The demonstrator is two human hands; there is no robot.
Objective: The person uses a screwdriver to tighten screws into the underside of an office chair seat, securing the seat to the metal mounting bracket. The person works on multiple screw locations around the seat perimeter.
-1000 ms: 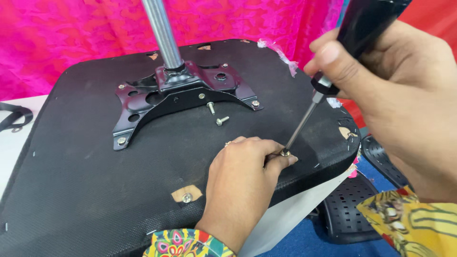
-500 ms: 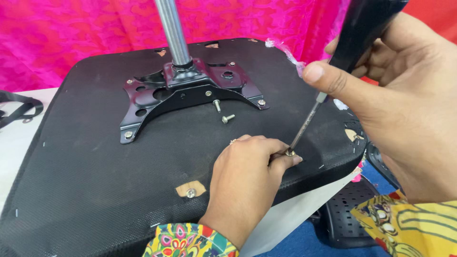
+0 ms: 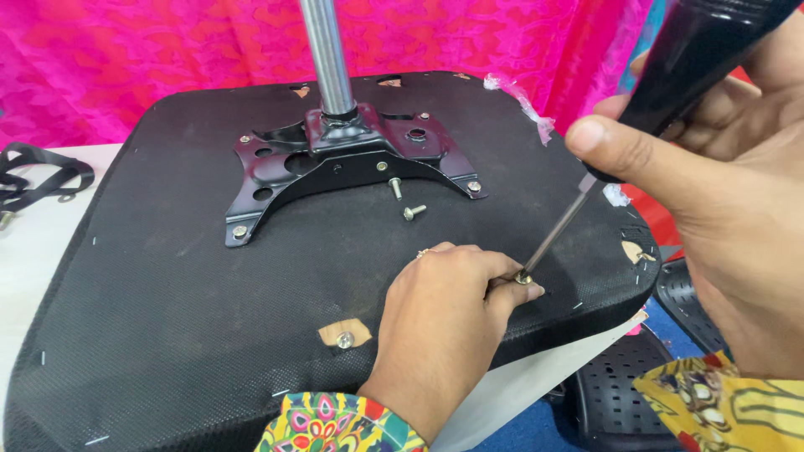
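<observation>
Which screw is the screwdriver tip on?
The screw by the seat's right edge, pinched at the left hand fingertips. Two others lie loose near the metal bracket; another sits in a torn patch nearer the camera.

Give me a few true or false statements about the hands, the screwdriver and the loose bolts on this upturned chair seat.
1. The right hand grips a black-handled screwdriver. True.
2. The left hand lies flat beside the black metal mounting plate, touching nothing. False: its fingers pinch a small silver screw under the screwdriver tip.
3. Two loose silver bolts lie on the black fabric seat underside near the plate. True.
4. The shiny metal column lies flat on the seat. False: it stands upright from the plate.
5. The backdrop cloth is green. False: it is pink.
</observation>
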